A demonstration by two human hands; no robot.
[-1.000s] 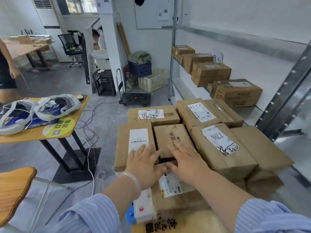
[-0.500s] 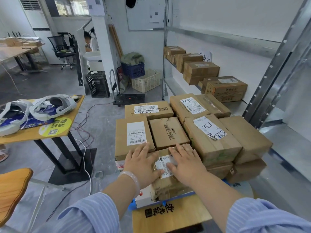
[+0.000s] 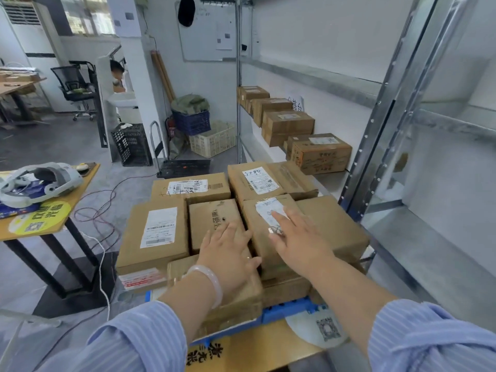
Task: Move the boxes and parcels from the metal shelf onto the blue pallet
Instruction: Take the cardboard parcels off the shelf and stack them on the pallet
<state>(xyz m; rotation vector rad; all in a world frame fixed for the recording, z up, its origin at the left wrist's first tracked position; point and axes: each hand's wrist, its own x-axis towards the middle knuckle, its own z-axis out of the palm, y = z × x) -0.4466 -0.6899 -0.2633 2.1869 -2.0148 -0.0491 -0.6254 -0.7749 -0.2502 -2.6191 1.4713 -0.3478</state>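
Left hand (image 3: 228, 253) lies flat with fingers spread, palm on the near wrapped parcel (image 3: 241, 296), fingertips reaching the small middle box (image 3: 214, 221); right hand (image 3: 298, 240) is flat too, fingers straight and slightly apart over the white label (image 3: 268, 210) of the labelled box (image 3: 257, 237); it is blurred, so I cannot tell whether it presses or hovers.

From the head view, the stacked boxes (image 3: 158, 229) cover the blue pallet (image 3: 290, 310), whose edge shows only as a strip at the near side; the stack's right side sits close to the grey upright (image 3: 375, 146) of the metal shelf (image 3: 330, 181); to the left I see open grey floor crossed by cables (image 3: 102, 208), then the wooden table (image 3: 77, 194) with a headset (image 3: 40, 181) on it.

Shelf boxes (image 3: 319, 154) stand in a row running from near to far along the shelf.

Far off, a blue crate (image 3: 192, 122) carries a green bundle (image 3: 190, 103); a cream basket (image 3: 212, 140) sits beside it; a black crate (image 3: 131, 149) has something white at its top that I cannot make out; a flat trolley (image 3: 185, 167) stands just behind the stack.

Lower boxes in the stack are mostly hidden; both sleeves are cut off at the near edge.
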